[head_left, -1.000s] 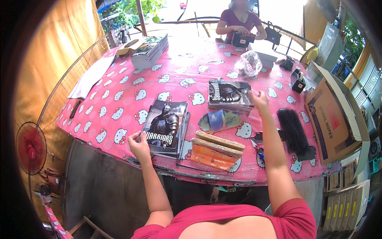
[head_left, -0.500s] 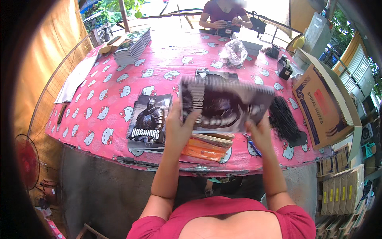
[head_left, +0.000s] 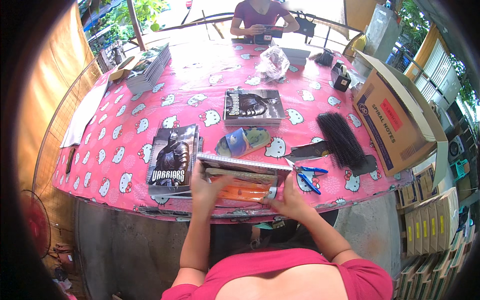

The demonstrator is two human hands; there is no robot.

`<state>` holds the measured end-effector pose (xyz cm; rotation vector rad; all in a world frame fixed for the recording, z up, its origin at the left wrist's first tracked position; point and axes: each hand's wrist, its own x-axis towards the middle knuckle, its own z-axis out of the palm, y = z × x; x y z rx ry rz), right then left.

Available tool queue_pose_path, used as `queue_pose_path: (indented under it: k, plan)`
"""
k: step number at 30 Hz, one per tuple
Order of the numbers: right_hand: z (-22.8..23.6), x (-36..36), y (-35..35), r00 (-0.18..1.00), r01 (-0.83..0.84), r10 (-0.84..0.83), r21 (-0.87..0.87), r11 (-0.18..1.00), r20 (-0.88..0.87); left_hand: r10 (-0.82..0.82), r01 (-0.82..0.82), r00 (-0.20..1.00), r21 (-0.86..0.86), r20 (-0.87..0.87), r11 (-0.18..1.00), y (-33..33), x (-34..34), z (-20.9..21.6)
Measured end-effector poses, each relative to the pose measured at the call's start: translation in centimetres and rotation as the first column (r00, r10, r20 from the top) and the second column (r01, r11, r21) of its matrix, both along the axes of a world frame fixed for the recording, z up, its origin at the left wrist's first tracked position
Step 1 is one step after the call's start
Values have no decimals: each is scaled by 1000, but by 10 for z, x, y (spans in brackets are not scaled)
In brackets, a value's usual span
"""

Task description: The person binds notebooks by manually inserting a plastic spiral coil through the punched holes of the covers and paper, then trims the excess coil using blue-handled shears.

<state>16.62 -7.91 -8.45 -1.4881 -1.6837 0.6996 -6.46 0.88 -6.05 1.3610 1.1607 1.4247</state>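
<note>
A spiral notebook [head_left: 245,163] is tipped up on edge near the table's front, its coiled edge on top. My left hand [head_left: 204,189], blurred at the fingers, grips its left end, and my right hand [head_left: 289,201] closes on its right end. Just in front of it, between my hands, lie an orange plastic-wrapped packet [head_left: 242,192] and a brown block. To the left is a stack of notebooks with an armoured knight on the cover [head_left: 172,156]. Farther back sits another stack of the same notebooks [head_left: 253,107]. Blue-handled pliers [head_left: 310,180] rest right of my right hand.
A blue patterned slide sandal [head_left: 244,141] lies behind the held notebook. Black plastic coils [head_left: 342,140] and a cardboard box [head_left: 395,125] are on the right. Book stacks [head_left: 148,70] stand far left. Across the table a person [head_left: 262,22] handles a dark item.
The notebook has come down toward me and turned from cover facing up to standing on edge. Both hands moved lower with it, uncovering the sandal, the far stack and the pliers.
</note>
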Motion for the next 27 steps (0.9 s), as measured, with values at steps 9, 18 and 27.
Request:
queue_pose_path:
  k: [9, 18, 27]
  plan:
    - [27, 184, 140, 395, 510, -677, 465, 724, 620, 203, -118, 965, 416, -165, 902, -10, 21, 39]
    - [9, 222, 138, 427, 419, -467, 288, 861, 774, 281, 96, 808, 586, -518, 804, -30, 54, 62]
    - [23, 163, 105, 675, 106, -511, 615, 781, 533, 144, 412, 544, 413, -826, 812, -22, 85, 62]
